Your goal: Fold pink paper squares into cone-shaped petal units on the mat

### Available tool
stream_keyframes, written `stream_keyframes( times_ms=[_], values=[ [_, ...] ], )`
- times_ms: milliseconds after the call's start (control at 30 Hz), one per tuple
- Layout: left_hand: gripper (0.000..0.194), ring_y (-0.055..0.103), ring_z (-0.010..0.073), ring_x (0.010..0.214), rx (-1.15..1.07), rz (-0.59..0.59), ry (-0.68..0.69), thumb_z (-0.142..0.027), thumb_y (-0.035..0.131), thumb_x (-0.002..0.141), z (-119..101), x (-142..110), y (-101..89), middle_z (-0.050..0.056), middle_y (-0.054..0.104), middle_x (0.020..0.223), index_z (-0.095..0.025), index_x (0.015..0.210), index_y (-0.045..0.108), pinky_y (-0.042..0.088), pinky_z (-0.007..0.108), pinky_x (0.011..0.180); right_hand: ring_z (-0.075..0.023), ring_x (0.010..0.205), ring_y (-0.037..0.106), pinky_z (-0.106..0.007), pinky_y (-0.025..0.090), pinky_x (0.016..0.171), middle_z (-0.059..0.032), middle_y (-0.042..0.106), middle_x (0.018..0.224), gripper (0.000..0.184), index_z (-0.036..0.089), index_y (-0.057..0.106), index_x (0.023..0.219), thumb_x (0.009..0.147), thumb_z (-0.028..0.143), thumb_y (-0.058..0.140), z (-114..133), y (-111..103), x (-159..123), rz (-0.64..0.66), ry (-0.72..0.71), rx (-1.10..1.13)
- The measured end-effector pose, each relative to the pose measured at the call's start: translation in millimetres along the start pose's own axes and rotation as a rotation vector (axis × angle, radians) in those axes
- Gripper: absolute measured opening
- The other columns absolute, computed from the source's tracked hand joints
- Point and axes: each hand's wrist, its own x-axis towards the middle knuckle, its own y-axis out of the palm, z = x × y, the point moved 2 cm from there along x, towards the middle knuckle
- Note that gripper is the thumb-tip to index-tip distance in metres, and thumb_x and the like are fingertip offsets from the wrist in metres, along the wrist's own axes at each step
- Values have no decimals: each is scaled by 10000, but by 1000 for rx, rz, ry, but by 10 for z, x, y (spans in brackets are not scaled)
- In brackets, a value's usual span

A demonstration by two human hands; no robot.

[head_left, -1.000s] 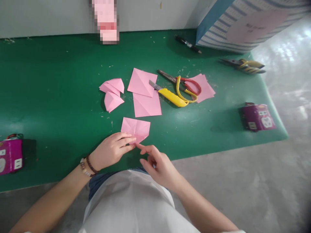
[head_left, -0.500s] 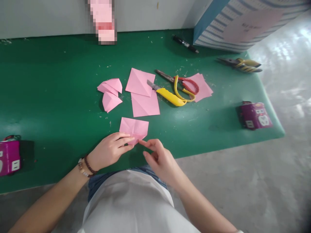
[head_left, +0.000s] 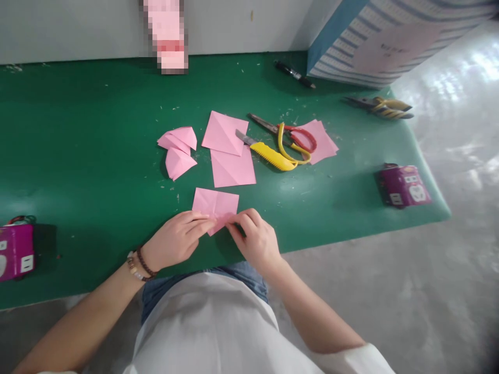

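Hands (head_left: 216, 239) touch creased pink paper (head_left: 216, 203) (partly covered).

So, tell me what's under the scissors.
The scissors overlap the left part of a pink paper pile with their handles; paper shows through the red loop. The blades lie over the green table. Whatever the blades and handles directly cover is hidden.

"Where does this view look from?"

"From the person's head, above the near edge of the tabletop (head_left: 97, 114), facing forward and steeply down. The shirt (head_left: 218, 322) fills the bottom middle."

"How near is it?"

"Close enough for the left hand (head_left: 175, 240), right hand (head_left: 256, 240) and pink sheet (head_left: 216, 201) to sit just below centre, yet wide enough to reach the far edge, with a pale panel (head_left: 234, 31) behind."

"And sideways?"

"The right edge shows, with floor (head_left: 409, 291) beyond; the left side runs out of frame."
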Motion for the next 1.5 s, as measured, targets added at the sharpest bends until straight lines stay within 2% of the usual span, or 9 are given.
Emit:
stream_keyframes(
  times_ms=[233, 533, 667, 733, 867, 1000, 1133, 1267, 1500],
  values=[
    [472, 562, 221, 1165, -13, 2, -63, -40, 414, 885, -3, -8, 14, 114, 619, 1239, -131, 1344, 475, 525, 412, 1001, -135, 596, 522, -269, 383, 570, -20, 601, 696, 251, 186, 623, 789, 983, 198, 462, 83, 120, 44, 42, -160, -124],
    [468, 565, 205, 1189, -33, -9, -70, -34, 406, 874, 1, -5, 20, 99, 626, 1248, -140, 1318, 508, 509, 389, 1030, -117, 595, 569, -259, 432, 584, -8, 646, 709, 241, 190, 636, 785, 982, 216, 501, 281, 192, -30, 72, -264, 65],
    [442, 574, 211, 1184, 33, -12, 0, -45, 408, 875, -4, 5, 13, 94, 649, 1240, -133, 1288, 540, 501, 389, 1029, -148, 767, 639, -262, 517, 696, -32, 695, 861, 69, 214, 653, 940, 930, 189, 590, 48, -1, 50, -21, -180, 212],
    [423, 570, 224, 1189, 54, -12, 68, -71, 429, 877, -10, 8, 11, 95, 656, 1237, -132, 1275, 556, 490, 409, 1037, -209, 918, 636, -348, 536, 793, -102, 683, 1028, 215, 199, 645, 1081, 915, 110, 540, -156, -118, 126, -123, -138, 73],
    [337, 567, 244, 1185, 44, -49, 135, -129, 503, 867, -12, 11, 11, 109, 671, 1198, -123, 1181, 625, 452, 443, 1079, -256, 1043, 604, -436, 527, 853, -127, 627, 1238, 357, 237, 656, 1159, 901, 52, 493, -414, -190, 260, -10, -279, -103],
    [291, 582, 239, 1168, 77, -64, 146, -179, 557, 880, -23, 16, 12, 96, 677, 1175, -151, 1153, 653, 429, 447, 1100, -258, 1098, 579, -424, 523, 877, -103, 654, 1210, 285, 249, 704, 1070, 911, 85, 533, -421, -183, 304, 33, -394, -86],
    [254, 558, 266, 1226, 151, -61, 60, -293, 582, 913, -11, 16, 6, 83, 675, 1197, -179, 1120, 673, 392, 484, 1121, -255, 1121, 567, -406, 530, 865, -100, 660, 1205, 226, 240, 729, 956, 916, 111, 548, -373, -196, 241, 50, -453, -41],
    [288, 482, 288, 1326, 183, -47, -8, -343, 561, 934, 3, 17, 11, 97, 652, 1269, -160, 1130, 665, 356, 505, 1141, -246, 1117, 571, -402, 534, 867, -93, 684, 1157, 174, 230, 730, 950, 919, 149, 579, -321, -215, 129, 84, -467, 25],
    [241, 486, 297, 1325, 194, -26, 42, -334, 576, 933, -22, 42, 2, 122, 630, 1299, -177, 1083, 679, 406, 519, 1106, -208, 952, 621, -384, 550, 833, -69, 727, 990, 153, 223, 712, 1016, 944, 208, 578, -225, -163, 153, 117, -388, 165]
  ],
)
